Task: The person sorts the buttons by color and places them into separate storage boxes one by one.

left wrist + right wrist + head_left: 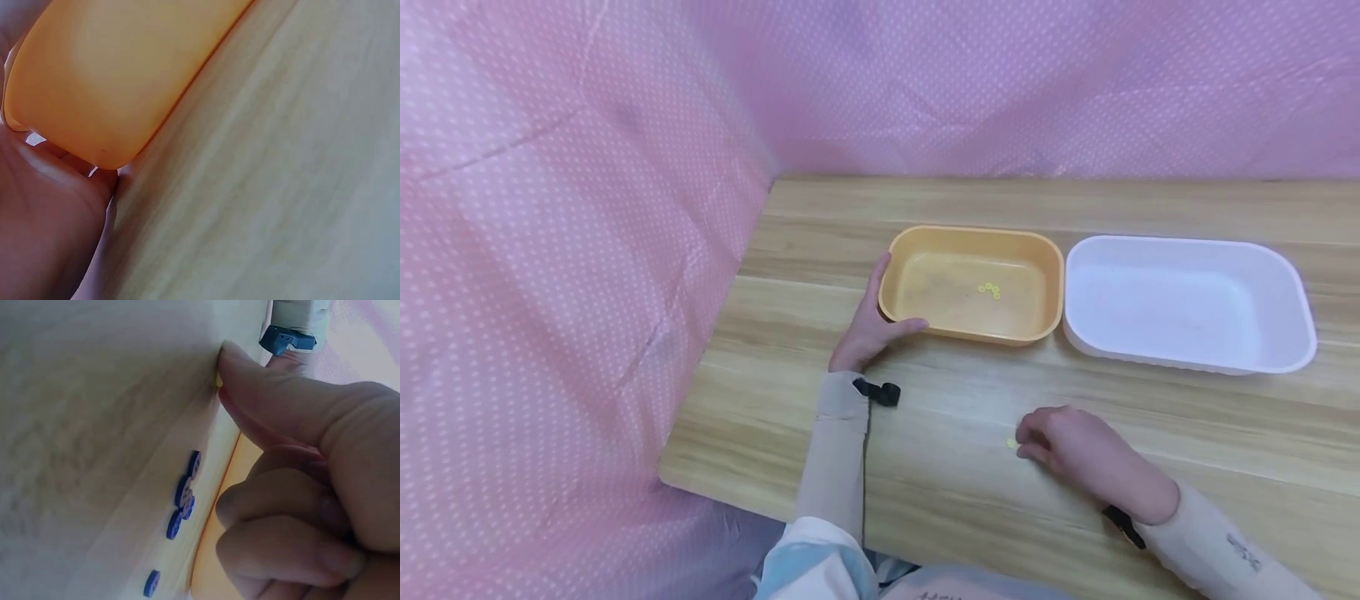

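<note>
Orange tray [936, 292] is standing toward the desk's [767, 358] far edge, left hand [870, 327] clasping its left end. Nearer the front edge, a yellow button [1011, 443] is lying beside the right hand [1086, 446]; I can't tell whether it's pinching anything.

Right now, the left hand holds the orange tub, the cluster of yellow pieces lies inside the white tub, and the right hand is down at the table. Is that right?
Not quite: the cluster of yellow pieces lies inside the orange tub, not the white tub; the head view shows it. The left hand and right hand are as you say.
</note>
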Available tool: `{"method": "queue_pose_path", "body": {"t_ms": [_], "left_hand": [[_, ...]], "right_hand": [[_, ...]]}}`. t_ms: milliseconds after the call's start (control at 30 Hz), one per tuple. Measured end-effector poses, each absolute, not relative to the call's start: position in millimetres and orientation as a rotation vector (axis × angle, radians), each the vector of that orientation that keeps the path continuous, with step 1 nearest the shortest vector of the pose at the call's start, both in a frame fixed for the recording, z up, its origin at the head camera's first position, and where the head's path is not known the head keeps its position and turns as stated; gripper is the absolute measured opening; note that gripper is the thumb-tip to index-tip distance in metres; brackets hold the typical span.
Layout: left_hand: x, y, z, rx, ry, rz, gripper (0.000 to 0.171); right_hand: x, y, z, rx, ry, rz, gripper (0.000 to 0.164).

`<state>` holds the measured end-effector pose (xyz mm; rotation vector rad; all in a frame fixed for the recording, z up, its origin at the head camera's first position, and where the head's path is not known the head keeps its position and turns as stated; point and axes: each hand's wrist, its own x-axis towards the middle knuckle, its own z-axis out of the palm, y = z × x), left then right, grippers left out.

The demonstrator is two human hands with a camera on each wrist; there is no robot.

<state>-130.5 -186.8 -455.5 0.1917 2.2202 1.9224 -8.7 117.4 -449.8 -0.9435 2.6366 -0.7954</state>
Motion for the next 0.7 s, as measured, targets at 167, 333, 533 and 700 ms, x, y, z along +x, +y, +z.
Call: {"method": "queue_pose_path", "body": {"t_ms": [167,333,533,700], "left_hand": [[-132,-189,-466,0.187,2.202,1.945,0.117],[-131,-189,-462,0.209,2.152,1.984,0.117],[-131,-187,-460,0.240,2.136,2.011,0.116],[-131,-186,-459,0.233,2.125,2.031,0.116]], "right_hand": [[-8,115,-449,-0.881,2.630,-0.723,0.017],[-7,115,-449,-0.863,2.616,-0.695,0.019],[-5,119,-449,-0.881,2.603,-0.721,0.020],[-4,120,-449,-0.883,2.609,-0.725,0.022]]}}
